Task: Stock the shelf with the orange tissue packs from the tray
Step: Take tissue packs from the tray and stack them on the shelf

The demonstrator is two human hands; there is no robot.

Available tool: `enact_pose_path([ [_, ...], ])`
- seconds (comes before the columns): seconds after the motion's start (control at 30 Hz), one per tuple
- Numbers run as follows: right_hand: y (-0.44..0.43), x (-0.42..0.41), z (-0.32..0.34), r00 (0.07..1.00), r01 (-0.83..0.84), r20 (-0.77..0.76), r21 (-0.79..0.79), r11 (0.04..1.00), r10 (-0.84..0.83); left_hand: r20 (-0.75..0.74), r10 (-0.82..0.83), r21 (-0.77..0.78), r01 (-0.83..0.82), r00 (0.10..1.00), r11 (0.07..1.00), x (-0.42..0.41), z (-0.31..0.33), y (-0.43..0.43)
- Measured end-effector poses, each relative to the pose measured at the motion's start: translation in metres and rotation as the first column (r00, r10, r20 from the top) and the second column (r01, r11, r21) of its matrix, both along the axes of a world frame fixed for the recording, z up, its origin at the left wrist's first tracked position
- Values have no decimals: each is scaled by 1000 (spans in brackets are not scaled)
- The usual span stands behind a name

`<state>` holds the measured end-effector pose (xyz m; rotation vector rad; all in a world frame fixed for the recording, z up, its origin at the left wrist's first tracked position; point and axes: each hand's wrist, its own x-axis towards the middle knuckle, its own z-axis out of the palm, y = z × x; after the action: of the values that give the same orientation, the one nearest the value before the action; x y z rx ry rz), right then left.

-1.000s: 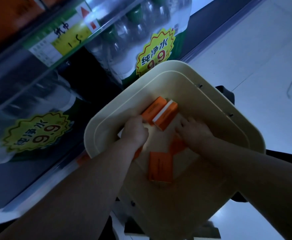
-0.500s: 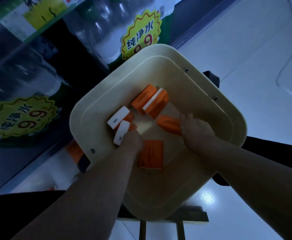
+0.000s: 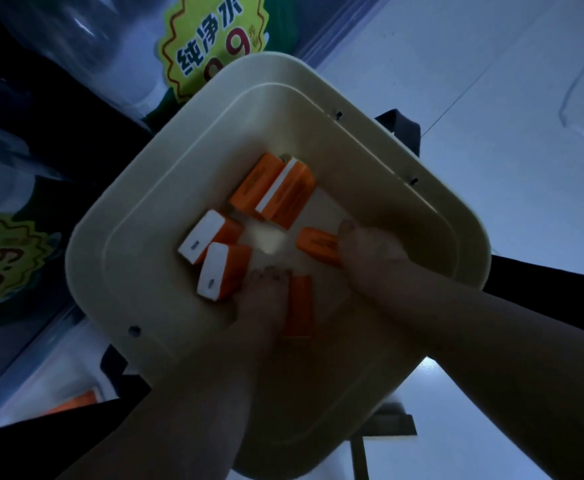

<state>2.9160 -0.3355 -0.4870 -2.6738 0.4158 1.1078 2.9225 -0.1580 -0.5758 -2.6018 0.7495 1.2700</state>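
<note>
A cream tray [image 3: 117, 258] holds several orange tissue packs. Two packs [image 3: 276, 188] lie side by side at the tray's far end. Two more with white ends [image 3: 214, 258] lie left of centre. My right hand [image 3: 370, 254] grips one orange pack [image 3: 318, 245] at the right. My left hand [image 3: 266, 299] sits with curled fingers over the left half of a flat orange pack [image 3: 302, 306], its knuckles beside the nearer white-ended pack. The part of that pack under my hand is hidden.
Shelves at the left carry wrapped water bottles with yellow price stickers [image 3: 211, 46]. An orange pack [image 3: 82, 401] lies on the low shelf edge at bottom left. A pale tiled floor [image 3: 508, 98] spreads to the right. A dark stand [image 3: 401, 133] supports the tray.
My left hand uncovered the two white-ended packs and slid back onto the flat pack. My right hand took hold of the pack at the right. The view tilted down towards the tray.
</note>
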Motion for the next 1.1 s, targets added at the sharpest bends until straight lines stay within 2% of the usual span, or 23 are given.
enact_pose_path([
  [0.07,2,1,1,1000,-9,0,0,1000,9,12,-82,9,82,997,997,3,9,-8],
  [0.13,1,0,3,1000,-16,13,19,1000,16,-8,-22,-46,22,1000,999,9,14,-15],
  [0.17,2,0,5,1000,-4,16,43,999,4,-64,30,-41,-33,997,999,13,17,-18],
  [0.23,3,-2,11,1000,-8,13,45,999,8,-129,17,-69,-26,992,997,16,26,-15],
  [0.3,6,-1,18,1000,-15,24,25,1000,15,-131,16,-136,-34,991,990,19,41,-8],
  [0.37,8,-3,26,999,-19,39,16,1000,19,-134,109,-148,-129,985,981,22,57,0],
  [0.47,13,-9,39,993,-22,117,12,1000,20,-123,279,-266,-303,952,915,27,88,9],
  [0.57,18,-19,58,980,-3,201,18,1000,-1,-205,429,-397,-475,880,785,24,130,14],
  [0.6,20,-22,66,972,7,234,15,1000,-10,-181,460,-445,-489,869,750,22,140,18],
  [0.67,25,-27,82,957,-8,290,-29,1000,16,-109,536,-555,-499,837,666,18,154,27],
  [0.73,30,-30,101,949,-6,315,-62,998,25,-73,572,-611,-490,817,621,14,173,38],
  [0.93,49,-40,152,876,41,482,-85,995,5,59,552,-604,-410,832,683,4,225,69],
  [1.0,54,-49,165,810,46,585,-141,989,46,140,544,-635,-347,827,690,-1,245,82],
  [1.1,66,-62,189,698,59,715,-117,991,43,180,564,-706,-293,806,644,-12,284,106],
])
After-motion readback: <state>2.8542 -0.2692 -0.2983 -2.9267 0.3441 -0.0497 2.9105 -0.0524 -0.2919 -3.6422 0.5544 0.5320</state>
